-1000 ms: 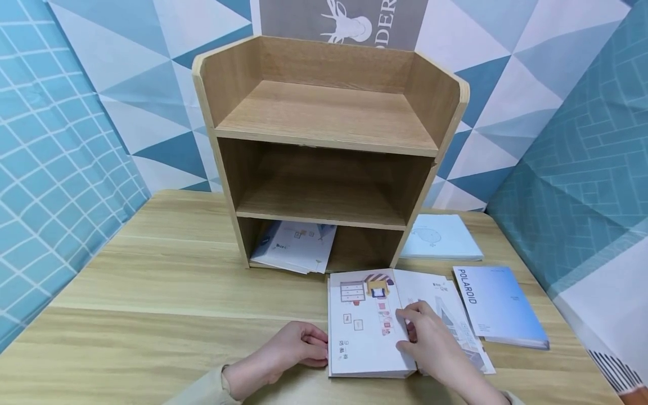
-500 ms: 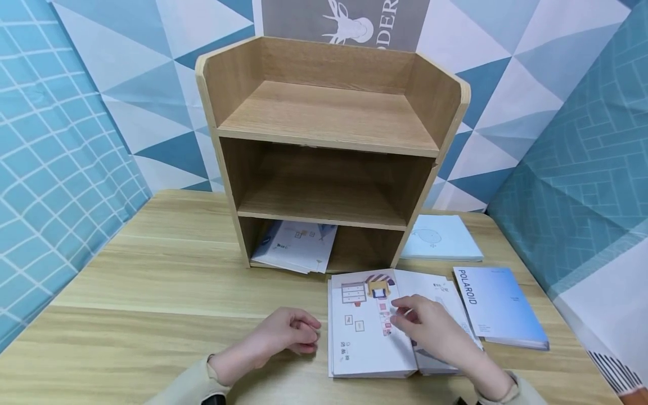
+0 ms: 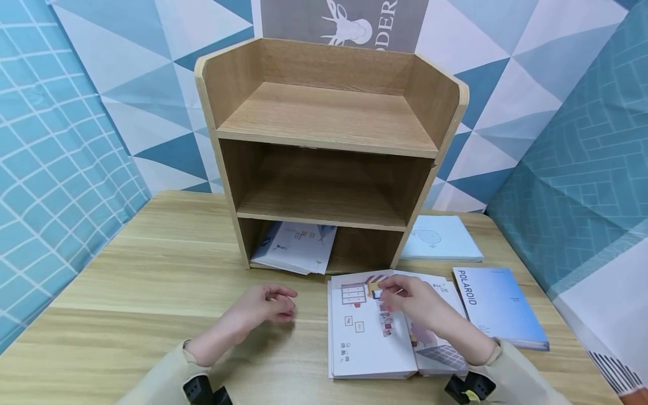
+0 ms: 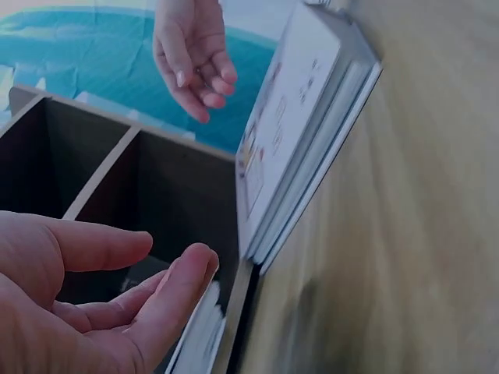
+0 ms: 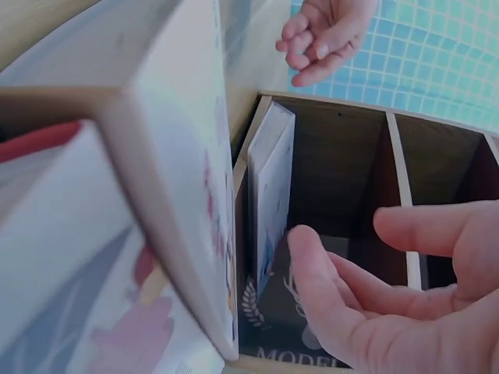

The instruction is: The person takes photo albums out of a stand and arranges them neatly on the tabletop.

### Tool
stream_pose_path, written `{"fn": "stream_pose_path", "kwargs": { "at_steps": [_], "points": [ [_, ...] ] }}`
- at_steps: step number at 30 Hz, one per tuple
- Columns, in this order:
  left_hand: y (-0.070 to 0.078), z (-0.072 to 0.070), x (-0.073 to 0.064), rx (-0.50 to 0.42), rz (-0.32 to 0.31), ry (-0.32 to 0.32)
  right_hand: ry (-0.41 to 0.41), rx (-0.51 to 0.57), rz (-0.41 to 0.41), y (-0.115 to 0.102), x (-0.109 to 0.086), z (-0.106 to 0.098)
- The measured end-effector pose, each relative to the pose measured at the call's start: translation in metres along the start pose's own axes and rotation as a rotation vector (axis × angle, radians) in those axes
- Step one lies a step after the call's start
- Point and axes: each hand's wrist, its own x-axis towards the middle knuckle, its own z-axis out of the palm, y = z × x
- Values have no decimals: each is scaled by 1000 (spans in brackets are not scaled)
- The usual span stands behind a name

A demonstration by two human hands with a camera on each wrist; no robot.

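Observation:
A white illustrated hardcover book (image 3: pixel 364 349) lies on the table in front of the shelf, overlapping another picture book (image 3: pixel 442 357) to its right. My right hand (image 3: pixel 412 304) hovers over the upper book, fingers loosely bent and holding nothing. My left hand (image 3: pixel 258 312) hangs over the table left of the books, its thumb and fingers apart, as the left wrist view also shows. The right wrist view has the upper book's cover (image 5: pixel 179 156) close beside my right hand. My right forearm hides part of the lower book.
A wooden shelf (image 3: pixel 329 143) stands behind the books. Several white books (image 3: pixel 296 247) lie in its lowest compartment, toward the left. At the right are a blue POLAROID book (image 3: pixel 498 306) and, behind it, a pale blue book (image 3: pixel 440 236).
My left hand has let go of the upper book's left edge and moved left and up. My right hand has lifted off the book's right side and shifted slightly left and away from me.

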Motion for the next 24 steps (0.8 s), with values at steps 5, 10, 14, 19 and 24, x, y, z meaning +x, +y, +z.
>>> {"fn": "stream_pose_path", "kwargs": {
  "at_steps": [5,10,14,19,24],
  "points": [
    [3,-6,4,51,6,83,33,86,-25,-9,8,0],
    [1,-8,9,154,8,173,44,186,-17,-15,15,3],
    [1,-11,14,234,17,246,13,264,-6,-19,22,5],
    [5,-16,19,260,67,291,-30,298,-5,-25,34,9],
    [7,-22,22,256,122,299,-37,280,10,-30,45,17]
  ]
}}
